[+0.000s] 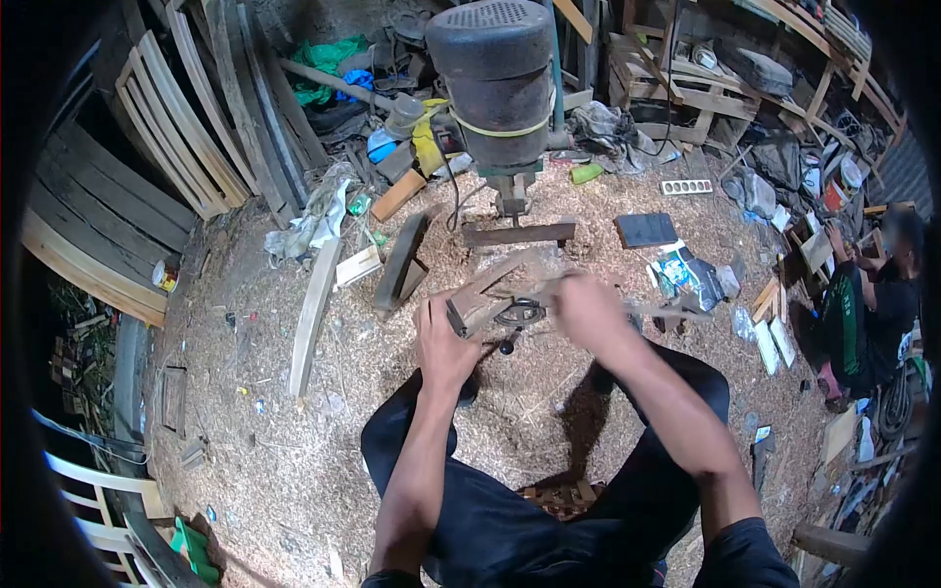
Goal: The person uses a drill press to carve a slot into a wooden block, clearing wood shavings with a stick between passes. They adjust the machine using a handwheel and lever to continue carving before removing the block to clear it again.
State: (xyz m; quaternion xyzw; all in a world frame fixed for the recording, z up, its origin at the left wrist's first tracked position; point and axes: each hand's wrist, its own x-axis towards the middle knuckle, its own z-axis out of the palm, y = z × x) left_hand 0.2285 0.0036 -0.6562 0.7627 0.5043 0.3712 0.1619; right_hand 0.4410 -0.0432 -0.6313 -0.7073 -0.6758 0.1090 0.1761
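My left hand (pixel 446 338) is closed around a narrow wooden piece (pixel 488 281), which slants up toward the machine's work area; its near end looks dark. My right hand (pixel 586 312) is curled and smeared by motion on the other side of the machine's handwheel (pixel 520 312). What sits inside its fingers is hidden. A blurred thin strip (pixel 676 312) extends to the right of that hand. Directly ahead stands a drill-press-like machine with a large dark motor (pixel 490 83) and a chuck (pixel 512 196) above a dark wooden bar (pixel 520 234).
Wood shavings cover the floor (pixel 255 363). Boards (pixel 316 318) and a dark block (pixel 402 260) lie at left, a dark flat box (pixel 646 230) and a power strip (pixel 686 186) at right. Another person (pixel 872 304) sits at the far right. Curved slats (pixel 176 122) lean at upper left.
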